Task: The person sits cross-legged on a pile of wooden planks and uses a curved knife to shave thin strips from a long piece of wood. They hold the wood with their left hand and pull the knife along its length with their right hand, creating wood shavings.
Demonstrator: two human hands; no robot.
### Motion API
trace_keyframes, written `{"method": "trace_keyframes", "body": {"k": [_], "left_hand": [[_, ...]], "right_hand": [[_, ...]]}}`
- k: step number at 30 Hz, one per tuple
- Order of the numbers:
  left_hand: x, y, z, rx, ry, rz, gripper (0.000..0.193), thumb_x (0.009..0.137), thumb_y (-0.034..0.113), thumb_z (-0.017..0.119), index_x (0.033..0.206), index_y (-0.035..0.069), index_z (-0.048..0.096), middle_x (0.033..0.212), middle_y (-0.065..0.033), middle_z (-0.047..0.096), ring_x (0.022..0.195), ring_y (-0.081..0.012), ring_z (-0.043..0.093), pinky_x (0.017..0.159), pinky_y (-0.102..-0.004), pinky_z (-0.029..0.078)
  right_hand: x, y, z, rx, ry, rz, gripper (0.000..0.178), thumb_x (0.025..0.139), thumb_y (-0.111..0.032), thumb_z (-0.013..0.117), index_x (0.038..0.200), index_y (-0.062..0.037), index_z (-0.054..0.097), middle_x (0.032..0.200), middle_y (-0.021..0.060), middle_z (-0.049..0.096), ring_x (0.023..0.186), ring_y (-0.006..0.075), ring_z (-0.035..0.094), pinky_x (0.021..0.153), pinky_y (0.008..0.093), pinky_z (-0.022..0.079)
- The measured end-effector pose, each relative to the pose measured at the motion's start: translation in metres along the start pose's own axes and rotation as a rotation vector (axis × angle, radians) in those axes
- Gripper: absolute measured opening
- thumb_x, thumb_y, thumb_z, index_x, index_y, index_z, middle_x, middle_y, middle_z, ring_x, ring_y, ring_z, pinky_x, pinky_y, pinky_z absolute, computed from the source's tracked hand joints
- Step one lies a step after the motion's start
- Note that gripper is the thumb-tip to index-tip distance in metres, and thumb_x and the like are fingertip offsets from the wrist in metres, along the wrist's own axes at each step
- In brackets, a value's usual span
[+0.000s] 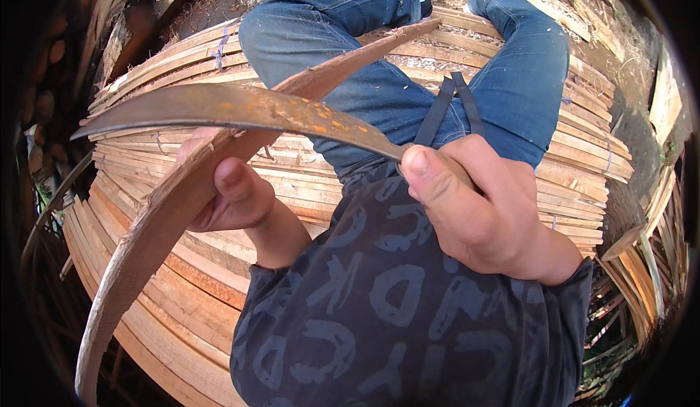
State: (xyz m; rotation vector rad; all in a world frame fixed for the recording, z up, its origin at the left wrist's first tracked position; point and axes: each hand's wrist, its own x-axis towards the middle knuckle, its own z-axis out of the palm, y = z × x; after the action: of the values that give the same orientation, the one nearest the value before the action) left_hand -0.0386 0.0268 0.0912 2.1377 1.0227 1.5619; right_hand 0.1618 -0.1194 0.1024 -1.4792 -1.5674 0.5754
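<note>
My right hand (474, 199) is closed round the handle of a sickle (292, 111). Its curved, rust-spotted blade points left and crosses over a long rough wooden strip (164, 203). That strip runs slantwise from the lower left up across my thigh. My left hand (237, 195) grips it near the middle, thumb on the near side, the other fingers mostly hidden behind the wood. The blade's edge lies over the strip close to my left hand; whether it touches the wood I cannot tell.
Beneath me lies a broad stack of wooden strips (197, 294), some tied in bundles with purple string (220, 48). My legs in blue jeans (521, 79) stretch forward over it. Wood shavings and scraps (667, 93) lie on the ground around, with more slats (642, 283) at the right.
</note>
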Motion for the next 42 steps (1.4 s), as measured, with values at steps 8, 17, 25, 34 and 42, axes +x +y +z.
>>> {"method": "trace_keyframes", "body": {"k": [8, 17, 25, 34, 42], "left_hand": [[0.004, 0.006, 0.003, -0.203, -0.029, -0.023, 0.037, 0.087, 0.026, 0.074, 0.095, -0.007, 0.058, 0.081, -0.0145, 0.066, 0.070, -0.0187, 0.064, 0.067, -0.0302, 0.052], [-0.006, 0.009, 0.001, -0.284, -0.020, -0.113, 0.029, 0.083, 0.007, 0.075, 0.105, -0.005, 0.061, 0.094, -0.0149, 0.068, 0.083, -0.0191, 0.065, 0.078, -0.0317, 0.052], [-0.013, -0.005, -0.012, -0.251, -0.034, -0.115, 0.031, 0.082, 0.003, 0.076, 0.108, -0.005, 0.061, 0.100, -0.0123, 0.068, 0.091, -0.0159, 0.065, 0.085, -0.0284, 0.051], [-0.015, 0.001, -0.015, -0.229, 0.005, -0.145, 0.034, 0.082, 0.014, 0.077, 0.105, -0.006, 0.061, 0.093, -0.0148, 0.069, 0.086, -0.0196, 0.067, 0.079, -0.0316, 0.054], [0.005, -0.001, -0.021, -0.396, -0.402, -0.009, 0.031, 0.090, 0.027, 0.070, 0.091, -0.003, 0.062, 0.075, -0.0116, 0.061, 0.069, -0.0256, 0.062, 0.062, -0.0387, 0.051]], "right_hand": [[-0.028, 0.063, 0.009, -0.416, -0.270, 0.459, 0.037, 0.089, -0.007, 0.056, 0.126, -0.0119, 0.054, 0.080, 0.0155, 0.058, 0.061, 0.0352, 0.063, 0.053, 0.0441, 0.051], [0.004, 0.006, 0.007, 0.177, 0.125, 0.067, 0.054, 0.081, 0.004, 0.068, 0.131, -0.0113, 0.053, 0.086, 0.0098, 0.062, 0.063, 0.0253, 0.061, 0.053, 0.0346, 0.052], [-0.010, 0.015, 0.019, -0.163, -0.113, 0.196, 0.048, 0.085, -0.004, 0.065, 0.131, -0.0130, 0.056, 0.071, 0.0075, 0.048, 0.051, 0.0251, 0.056, 0.044, 0.0361, 0.045], [-0.003, 0.015, 0.009, -0.199, -0.167, 0.098, 0.053, 0.083, -0.002, 0.061, 0.134, -0.0141, 0.052, 0.079, 0.0102, 0.057, 0.058, 0.0261, 0.062, 0.047, 0.0367, 0.048], [-0.055, 0.073, 0.012, -0.332, -0.235, 0.548, 0.044, 0.092, -0.016, 0.059, 0.134, -0.0131, 0.047, 0.085, 0.0163, 0.066, 0.069, 0.0380, 0.065, 0.058, 0.0460, 0.052]]}}
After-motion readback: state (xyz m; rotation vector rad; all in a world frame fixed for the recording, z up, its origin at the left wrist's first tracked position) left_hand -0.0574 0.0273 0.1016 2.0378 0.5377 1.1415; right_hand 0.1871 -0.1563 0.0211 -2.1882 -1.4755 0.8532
